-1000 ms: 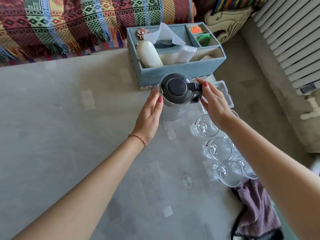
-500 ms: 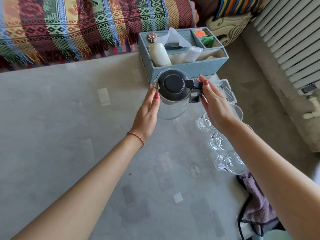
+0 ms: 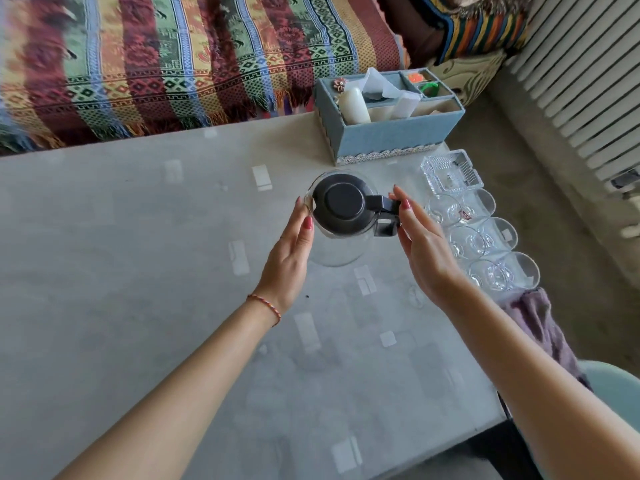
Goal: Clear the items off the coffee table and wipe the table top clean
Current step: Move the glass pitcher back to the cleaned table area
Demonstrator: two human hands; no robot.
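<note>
A clear glass jug [image 3: 343, 206] with a black lid and black handle is over the right half of the grey glass-topped coffee table [image 3: 138, 271]. My left hand [image 3: 292, 258] lies flat against the jug's left side, fingers straight. My right hand [image 3: 426, 251] pinches the black handle between thumb and fingers. I cannot tell whether the jug's base touches the table. Behind it stands a blue fabric organiser box [image 3: 391, 133] with tissues and small items. Along the right edge are a cut-glass dish [image 3: 450, 171], several clear tumblers [image 3: 467, 240] and a purple cloth [image 3: 533, 320].
A sofa under a striped woven blanket [image 3: 173, 64] runs along the table's far side. A white radiator [image 3: 588, 81] lines the right wall, with bare floor between it and the table. A pale green seat [image 3: 613, 386] shows at the lower right.
The jug has come away from the organiser box toward me, between both hands. The view has pulled back, so the dish and more tumblers now show.
</note>
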